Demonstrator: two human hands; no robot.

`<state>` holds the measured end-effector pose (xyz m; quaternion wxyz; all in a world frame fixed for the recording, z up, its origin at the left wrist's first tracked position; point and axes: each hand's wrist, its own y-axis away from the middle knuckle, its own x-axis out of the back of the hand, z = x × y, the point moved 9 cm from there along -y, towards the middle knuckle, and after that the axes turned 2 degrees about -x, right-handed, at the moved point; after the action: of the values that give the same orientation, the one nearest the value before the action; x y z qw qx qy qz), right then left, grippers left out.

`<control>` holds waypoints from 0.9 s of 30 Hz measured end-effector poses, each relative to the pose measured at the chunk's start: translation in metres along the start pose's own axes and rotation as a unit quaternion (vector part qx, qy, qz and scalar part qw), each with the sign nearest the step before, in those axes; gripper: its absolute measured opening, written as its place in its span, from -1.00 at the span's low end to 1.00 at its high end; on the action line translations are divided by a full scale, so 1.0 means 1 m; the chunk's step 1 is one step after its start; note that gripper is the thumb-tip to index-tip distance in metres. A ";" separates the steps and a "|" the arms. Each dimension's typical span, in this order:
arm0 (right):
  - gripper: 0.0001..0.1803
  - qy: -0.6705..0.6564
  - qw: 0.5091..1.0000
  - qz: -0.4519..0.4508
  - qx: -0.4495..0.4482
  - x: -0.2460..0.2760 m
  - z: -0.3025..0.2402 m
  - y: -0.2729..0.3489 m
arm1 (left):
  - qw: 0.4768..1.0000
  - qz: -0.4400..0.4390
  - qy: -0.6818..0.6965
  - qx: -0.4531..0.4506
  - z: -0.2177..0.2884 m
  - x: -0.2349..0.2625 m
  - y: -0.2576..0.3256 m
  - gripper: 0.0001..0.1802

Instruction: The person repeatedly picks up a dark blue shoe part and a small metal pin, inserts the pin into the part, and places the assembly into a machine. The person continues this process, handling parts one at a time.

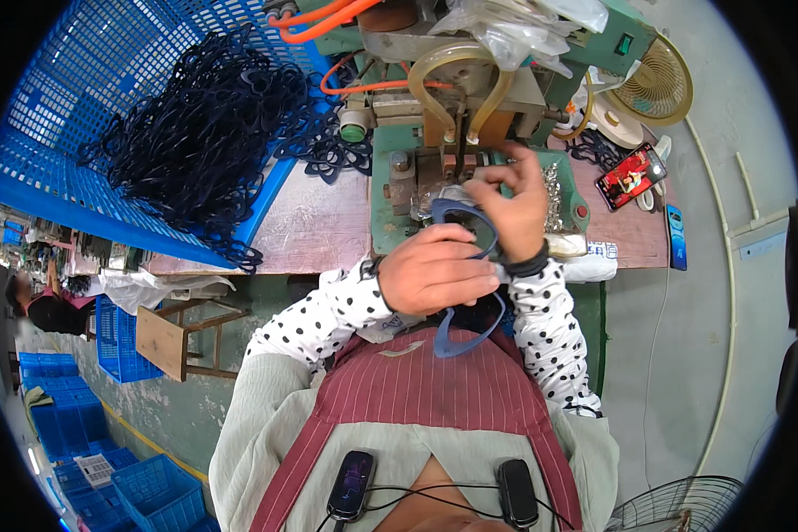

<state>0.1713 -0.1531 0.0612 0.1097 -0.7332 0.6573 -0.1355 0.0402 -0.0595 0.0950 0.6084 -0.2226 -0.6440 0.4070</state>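
My left hand [439, 269] is closed round the middle of a blue eyeglass frame [452, 348]. One rim sticks out toward the machine and the other hangs down in front of my apron. Just beyond it, my right hand [512, 199] has its thumb and fingers curled together beside the metal tooling [457, 164] of a green bench machine [390, 204]; whatever lies between those fingertips is too small to make out. To the right of the tooling, a pile of small shiny metal parts [554, 199] lies on the machine's bed.
A large blue basket [58, 191] of dark eyeglass frames [208, 124] tilts at the left, with some spilling onto the table [319, 222]. Two phones [631, 176] and a fan [656, 80] are at the right. Behind lie a wooden stool [161, 341] and blue crates [155, 492].
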 end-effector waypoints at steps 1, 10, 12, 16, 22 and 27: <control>-0.43 0.002 1.000 0.016 -0.007 0.013 0.010 -0.004 | 1.000 -0.011 0.006 -0.006 -0.004 -0.005 0.001 -0.55; -0.65 0.284 0.955 0.039 -0.080 0.149 0.125 0.005 | 0.999 -0.019 0.038 -0.020 -0.019 -0.019 0.012 -0.55; -0.62 0.490 0.869 -0.017 -0.069 0.130 0.093 0.013 | 0.998 -0.006 0.048 -0.025 -0.018 -0.016 0.012 -0.58; -0.65 0.571 0.821 0.006 -0.012 0.114 0.111 0.016 | 0.999 0.015 0.033 -0.021 -0.017 -0.015 0.010 -0.59; -0.85 0.371 0.927 0.057 -0.001 0.120 0.117 -0.001 | 0.997 -0.021 -0.068 -0.017 -0.010 -0.008 0.009 -0.60; -0.85 0.280 0.949 0.145 -0.024 0.138 0.117 0.015 | 0.923 0.152 -0.276 0.219 -0.115 0.061 0.087 -0.74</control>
<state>0.2111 -0.2936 -0.0460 -0.0784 -0.5651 0.7637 -0.3020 0.1236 0.0672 0.0541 0.3709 -0.0581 -0.6392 0.6711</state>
